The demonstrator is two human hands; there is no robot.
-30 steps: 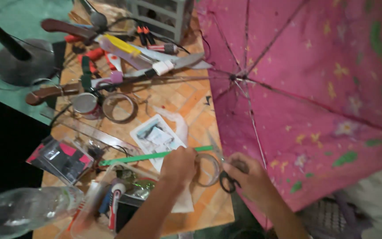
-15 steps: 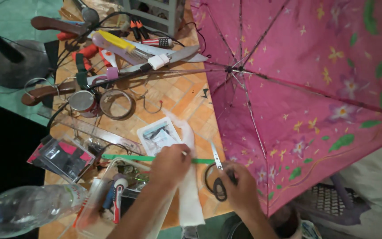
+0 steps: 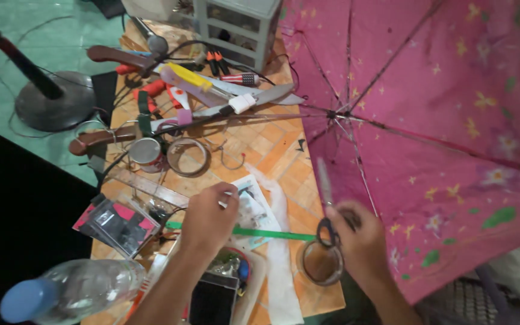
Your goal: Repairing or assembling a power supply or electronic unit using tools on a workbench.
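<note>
Your right hand [image 3: 362, 241], lower centre, grips black-handled metal scissors [image 3: 326, 204]; your left hand [image 3: 207, 218] pinches a small white piece [image 3: 231, 198] over the thin green strip [image 3: 260, 233].

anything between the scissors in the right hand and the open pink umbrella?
Nothing visible. The right hand holds the scissors upright at the table edge, blades blurred, right against the pink umbrella canopy. The left hand rests apart, over the green strip.

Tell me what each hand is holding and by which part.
The right hand holds scissors by the dark finger loops, blades up. The left hand pinches something small and pale at its fingers; what it is cannot be told.
</note>
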